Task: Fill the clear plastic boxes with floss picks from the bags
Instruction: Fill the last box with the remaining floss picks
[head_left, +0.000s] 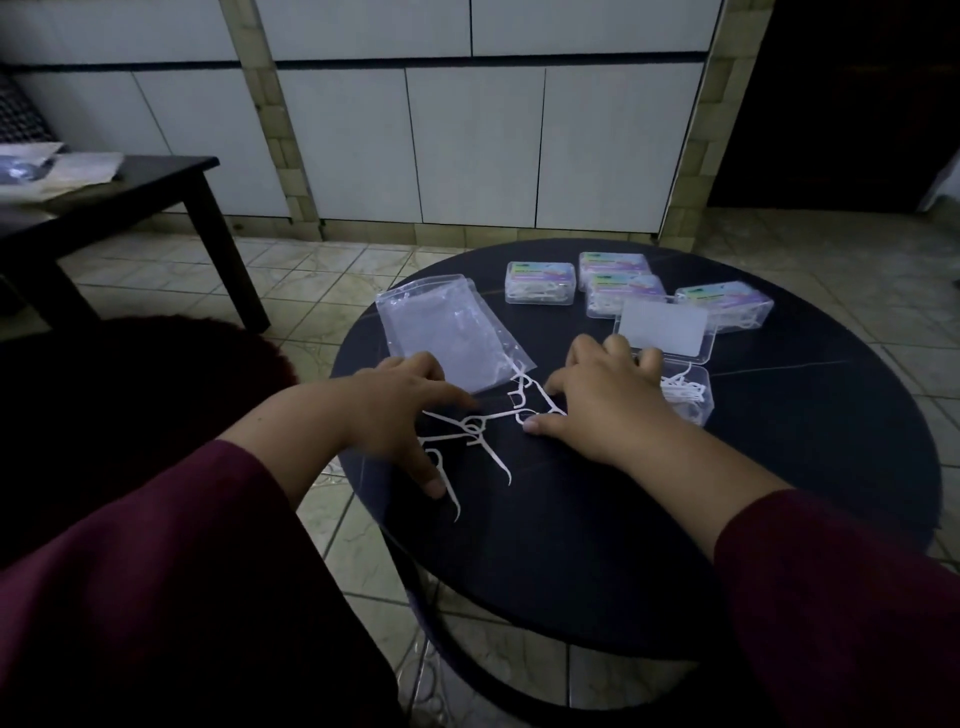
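Observation:
Several white floss picks (483, 428) lie loose on the round black table (779, 467), between my two hands. My left hand (400, 410) rests over the left part of the pile with fingers spread, touching picks. My right hand (597, 395) lies flat with spread fingers on the right part of the pile, its thumb beside a pick. An open clear plastic box (688, 397) with picks inside sits just right of my right hand, its lid (665, 327) raised behind. Empty-looking clear bags (441, 332) lie beyond my left hand.
Several closed filled boxes stand at the table's far side, among them one at the left (540, 281) and one at the right (724, 301). A dark low table (156, 176) with papers stands to the left on the tiled floor.

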